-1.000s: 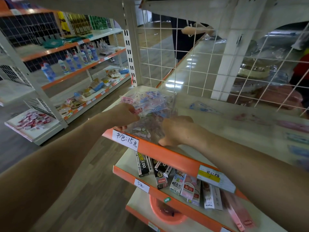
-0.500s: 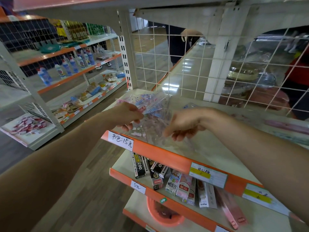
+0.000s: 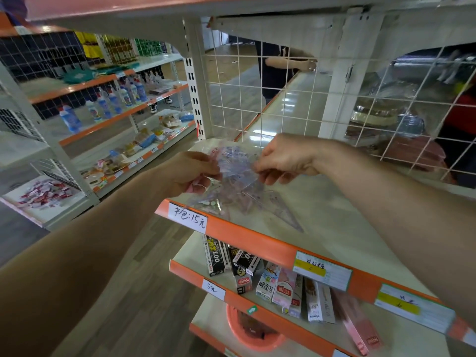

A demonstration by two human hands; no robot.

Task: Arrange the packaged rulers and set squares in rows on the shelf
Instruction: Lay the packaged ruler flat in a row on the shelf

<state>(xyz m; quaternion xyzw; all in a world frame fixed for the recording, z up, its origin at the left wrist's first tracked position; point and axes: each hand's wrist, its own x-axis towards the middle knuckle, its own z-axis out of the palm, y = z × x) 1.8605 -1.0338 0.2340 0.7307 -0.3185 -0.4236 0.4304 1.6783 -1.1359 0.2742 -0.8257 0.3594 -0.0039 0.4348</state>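
now splitting the bundle above the shelf's left end

from my remote seat, the cream shelf takes up most of the view, with its orange front edge towards me and the wire grid panel behind. a second ago both hands were pressed low on the pile at that front edge. since then they have come up, and the bundle of packaged rulers and set squares now hangs between them, above the shelf's left end. one clear set-square packet lies flat on the shelf just beneath, its point aimed right.

my left hand has its fingers curled round the bundle's near side, thumb on top. my right hand has shifted from the pile's front to the bundle's far edge and pinches it with thumb and fingertips. the film is too blurred to tell how many packets that pinch holds.

i take it the sorting has begun but no row has been laid yet. the handwritten price label marks the corner where i would start one.
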